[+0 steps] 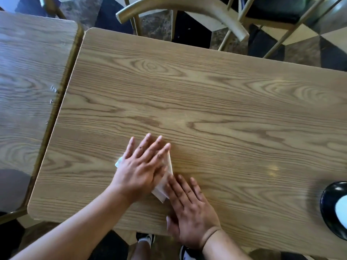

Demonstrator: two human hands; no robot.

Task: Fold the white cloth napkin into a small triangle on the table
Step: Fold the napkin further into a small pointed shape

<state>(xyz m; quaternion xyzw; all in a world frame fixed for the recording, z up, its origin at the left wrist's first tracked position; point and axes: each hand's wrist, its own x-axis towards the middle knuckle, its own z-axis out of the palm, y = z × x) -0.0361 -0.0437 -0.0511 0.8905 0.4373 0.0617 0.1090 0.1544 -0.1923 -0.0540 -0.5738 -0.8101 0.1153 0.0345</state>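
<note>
The right hand [189, 211] lies flat, fingers extended, on the table [206, 102] at the napkin's [170, 166] near corner. The left hand [142, 166] presses flat on the folded napkin, fingers spread, grasping nothing. No writing is readable.

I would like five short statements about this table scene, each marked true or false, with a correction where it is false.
1. The left hand lies flat on the white napkin. True.
2. The napkin is spread out as a full open square. False: it is already folded small, and only narrow white edges show past the hands.
3. The right hand is raised above the table. False: it rests on the tabletop, its fingers on the napkin's near corner.
4. A dark round object sits at the table's right edge. True.
5. The napkin lies near the far edge of the table. False: it lies near the edge nearest the person.
</note>
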